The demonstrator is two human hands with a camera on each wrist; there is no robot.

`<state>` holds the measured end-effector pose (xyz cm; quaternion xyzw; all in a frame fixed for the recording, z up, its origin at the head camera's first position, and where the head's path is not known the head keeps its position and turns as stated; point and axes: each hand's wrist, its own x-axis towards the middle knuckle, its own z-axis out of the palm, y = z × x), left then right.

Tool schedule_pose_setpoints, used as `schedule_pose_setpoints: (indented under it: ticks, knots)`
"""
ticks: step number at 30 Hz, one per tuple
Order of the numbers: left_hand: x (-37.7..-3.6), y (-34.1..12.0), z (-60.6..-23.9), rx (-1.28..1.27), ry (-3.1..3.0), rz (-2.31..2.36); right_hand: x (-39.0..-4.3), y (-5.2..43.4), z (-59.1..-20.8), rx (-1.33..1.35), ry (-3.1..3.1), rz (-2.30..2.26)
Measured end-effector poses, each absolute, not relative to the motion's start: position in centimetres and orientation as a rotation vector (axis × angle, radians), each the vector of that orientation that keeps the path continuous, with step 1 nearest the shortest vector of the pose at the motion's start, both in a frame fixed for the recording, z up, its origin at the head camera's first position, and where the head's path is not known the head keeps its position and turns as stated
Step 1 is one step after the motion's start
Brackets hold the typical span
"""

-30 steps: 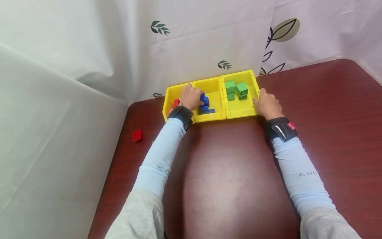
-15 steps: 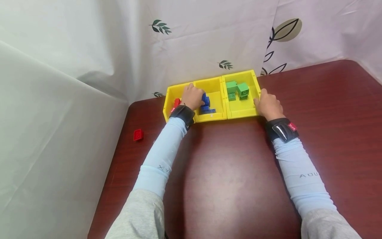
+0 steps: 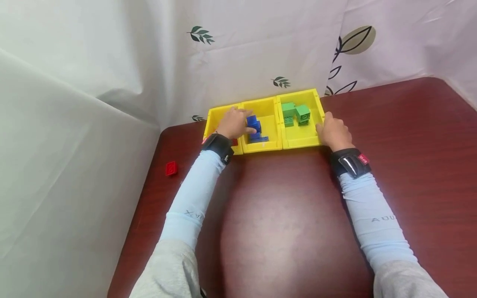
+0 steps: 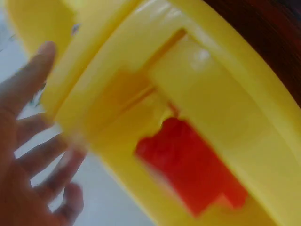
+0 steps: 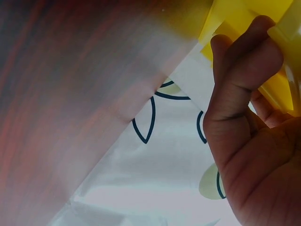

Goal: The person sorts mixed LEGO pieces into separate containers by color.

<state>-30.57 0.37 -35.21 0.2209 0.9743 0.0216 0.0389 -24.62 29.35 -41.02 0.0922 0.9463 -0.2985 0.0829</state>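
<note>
At frame centre, the yellow tray [image 3: 298, 142] is holding blue bricks [image 3: 254, 126] and green bricks [image 3: 296, 112]; the right hand [image 3: 334, 131] is gripping its right wall, and the left hand [image 3: 232, 123], fingers relaxed, is lying over the left compartments.

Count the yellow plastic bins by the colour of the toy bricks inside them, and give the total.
Yellow plastic bin with a red toy brick: 1
Yellow plastic bin with blue toy bricks: 1
Yellow plastic bin with green toy bricks: 1
Total: 3 bins

Dark red-brown table [image 3: 283, 231], white leaf-print curtain [image 3: 261, 49] behind, plain white drape [image 3: 63, 165] at left
</note>
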Motion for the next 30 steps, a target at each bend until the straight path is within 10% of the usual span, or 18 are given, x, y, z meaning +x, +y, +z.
schedule_pose_setpoints:
  ticks: [11, 30]
  knots:
    - [-26.1, -8.9, -32.9, 0.462, 3.208, 0.395, -24.9, 29.7, -41.1, 0.285, 2.820, -0.884]
    - [-22.9, -21.2, -39.7, -0.339, 3.082, 0.200, -25.2, 29.2, -41.3, 0.266, 2.792, -0.898]
